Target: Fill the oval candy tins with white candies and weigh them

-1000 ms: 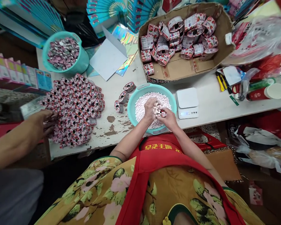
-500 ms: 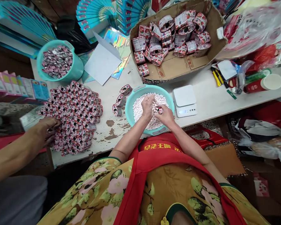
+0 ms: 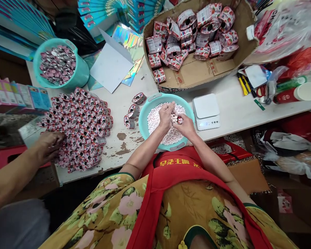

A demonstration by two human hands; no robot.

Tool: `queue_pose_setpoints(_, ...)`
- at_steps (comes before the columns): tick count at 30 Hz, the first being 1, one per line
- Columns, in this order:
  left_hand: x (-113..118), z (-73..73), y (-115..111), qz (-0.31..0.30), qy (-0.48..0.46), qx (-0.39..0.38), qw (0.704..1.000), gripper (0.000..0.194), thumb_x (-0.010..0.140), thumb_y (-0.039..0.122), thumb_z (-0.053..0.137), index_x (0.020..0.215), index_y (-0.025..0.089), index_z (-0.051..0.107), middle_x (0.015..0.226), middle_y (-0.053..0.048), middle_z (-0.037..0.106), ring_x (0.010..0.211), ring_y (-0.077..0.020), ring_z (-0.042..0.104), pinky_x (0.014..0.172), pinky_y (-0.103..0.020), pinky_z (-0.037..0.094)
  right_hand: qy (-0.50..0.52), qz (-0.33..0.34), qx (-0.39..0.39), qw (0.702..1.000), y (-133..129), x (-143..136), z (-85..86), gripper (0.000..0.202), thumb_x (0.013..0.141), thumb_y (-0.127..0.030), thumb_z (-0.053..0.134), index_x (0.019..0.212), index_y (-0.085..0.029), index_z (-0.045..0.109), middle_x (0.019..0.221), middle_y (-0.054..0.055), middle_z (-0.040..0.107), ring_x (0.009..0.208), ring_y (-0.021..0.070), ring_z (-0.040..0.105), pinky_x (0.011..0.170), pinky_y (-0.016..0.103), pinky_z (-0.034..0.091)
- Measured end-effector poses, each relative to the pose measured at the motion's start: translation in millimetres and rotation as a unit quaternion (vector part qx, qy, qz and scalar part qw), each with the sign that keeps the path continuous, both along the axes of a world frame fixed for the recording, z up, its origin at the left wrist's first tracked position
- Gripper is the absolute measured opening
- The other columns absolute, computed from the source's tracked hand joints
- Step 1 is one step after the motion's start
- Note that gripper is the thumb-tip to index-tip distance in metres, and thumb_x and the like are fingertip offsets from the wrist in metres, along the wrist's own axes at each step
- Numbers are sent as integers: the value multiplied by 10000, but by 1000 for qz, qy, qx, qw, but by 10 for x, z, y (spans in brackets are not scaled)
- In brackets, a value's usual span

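Note:
My left hand (image 3: 166,116) is curled with its fingertips together over a turquoise basin (image 3: 144,129), closed around small white candies (image 3: 174,118). Right beside it, my right hand (image 3: 184,126) grips a small strawberry-printed container (image 3: 179,120), mostly hidden by the fingers. Candies lie at its mouth, between the two hands. More pale pink-white candies (image 3: 153,119) fill the basin below. Left of the basin, three printed containers with round openings (image 3: 133,111) stand on the table.
A co-worker's hand (image 3: 50,143) touches a large cluster of printed containers (image 3: 80,128) at left. Behind are a turquoise bucket (image 3: 80,74) of silver-pink caps and a cardboard box (image 3: 197,71) of printed containers. A white scale (image 3: 206,110) stands right of the basin.
The view has shifted slightly. My hands stay over the basin, and more of the candies between them shows. The co-worker's hand has moved slightly at the cluster.

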State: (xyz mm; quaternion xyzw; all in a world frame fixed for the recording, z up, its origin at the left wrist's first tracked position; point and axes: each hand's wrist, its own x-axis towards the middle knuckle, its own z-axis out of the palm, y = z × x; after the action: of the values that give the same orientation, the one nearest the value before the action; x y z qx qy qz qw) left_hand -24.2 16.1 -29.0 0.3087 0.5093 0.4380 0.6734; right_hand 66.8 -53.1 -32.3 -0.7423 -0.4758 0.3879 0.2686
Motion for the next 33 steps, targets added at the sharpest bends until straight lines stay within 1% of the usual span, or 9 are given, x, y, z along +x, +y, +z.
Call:
queue_pose_setpoints(4, 9, -3, 28, 5, -28, -4, 1000, 504, 764, 599, 771, 727, 199, 466, 593, 66, 484, 484, -73, 496, 485, -217, 409, 26, -5, 19, 999, 16, 1, -29, 406, 674, -312, 693, 1067, -212, 697, 1093, 54, 750, 985, 270, 690, 921, 401, 527)
queue_pose_setpoints(7, 13, 11, 33, -5, -38, -2, 999, 503, 765, 604, 772, 732, 194, 483, 598, 63, 496, 474, -67, 483, 469, -209, 388, 43, -16, 30, 998, 20, 9, -59, 403, 661, -325, 700, 1047, -206, 698, 1045, 46, 754, 951, 258, 692, 907, 392, 531)
queue_pose_setpoints(12, 40, 97, 27, -21, -40, 21, 999, 491, 813, 578, 746, 677, 177, 496, 591, 48, 488, 523, -65, 494, 519, -196, 408, 102, -53, 35, 993, 15, 30, -100, 460, 639, -370, 729, 1061, -188, 701, 1058, 52, 754, 963, 255, 688, 930, 392, 519)
queue_pose_setpoints(17, 81, 188, 37, -35, -34, 5, 999, 488, 819, 562, 747, 662, 169, 505, 580, 46, 493, 502, -56, 483, 485, -185, 374, 149, -82, 53, 984, 15, 34, -98, 480, 637, -408, 741, 1050, -168, 699, 1020, 61, 750, 948, 252, 682, 925, 389, 512)
queue_pose_setpoints(20, 88, 193, 56, -30, -38, -4, 999, 488, 816, 586, 737, 686, 171, 517, 563, 53, 490, 455, -52, 465, 438, -185, 343, 157, -84, 64, 982, 13, 21, -99, 444, 635, -389, 732, 1021, -172, 696, 1003, 55, 746, 930, 243, 675, 905, 379, 512)
queue_pose_setpoints(23, 82, 166, 68, -19, -44, -14, 999, 494, 812, 605, 732, 700, 173, 519, 548, 70, 458, 399, -35, 397, 382, -185, 274, 161, -80, 73, 981, 9, 11, -108, 419, 633, -355, 718, 1012, -178, 699, 994, 48, 742, 918, 234, 670, 894, 372, 512)
queue_pose_setpoints(26, 86, 155, 66, -27, -69, -19, 997, 490, 802, 602, 746, 709, 171, 532, 529, 78, 434, 371, -27, 355, 353, -182, 225, 166, -79, 79, 980, 16, 7, -129, 413, 629, -331, 718, 1012, -177, 704, 975, 45, 740, 909, 230, 669, 893, 370, 512)
queue_pose_setpoints(31, 61, 237, 135, -60, -108, -54, 991, 486, 815, 580, 748, 697, 160, 533, 496, 82, 395, 363, -14, 313, 353, -157, 204, 179, -69, 90, 977, 27, 22, -166, 400, 627, -310, 749, 1004, -185, 703, 994, 42, 742, 926, 226, 673, 925, 384, 519)
queue_pose_setpoints(33, -22, 244, 212, -34, -115, -48, 992, 471, 842, 581, 720, 719, 165, 535, 507, 82, 393, 371, -15, 317, 359, -149, 216, 212, -67, 93, 971, -5, 77, -149, 428, 631, -332, 785, 1028, -196, 702, 1021, 40, 744, 955, 228, 682, 939, 386, 531)
